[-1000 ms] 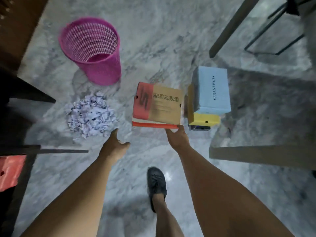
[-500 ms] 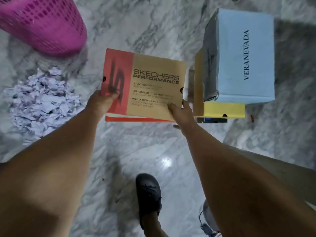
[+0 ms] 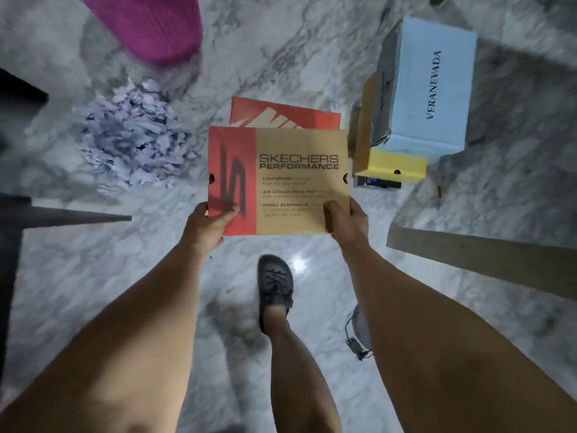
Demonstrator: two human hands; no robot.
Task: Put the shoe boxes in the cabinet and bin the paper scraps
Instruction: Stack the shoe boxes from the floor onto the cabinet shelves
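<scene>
Paper scraps (image 3: pixel 132 142) are heaped at upper left, below the pink bin (image 3: pixel 150 23). At centre, a Skechers box (image 3: pixel 278 179) is gripped at its near corners by the left hand (image 3: pixel 207 225) and right hand (image 3: pixel 345 221), thumbs on top, apparently for carrying level to the cabinet; other boxes remain floored at right.

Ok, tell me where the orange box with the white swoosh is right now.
In the head view it lies on the marble floor at centre, the orange box just beyond the held Skechers box, between the paper scraps and the blue box.
</scene>
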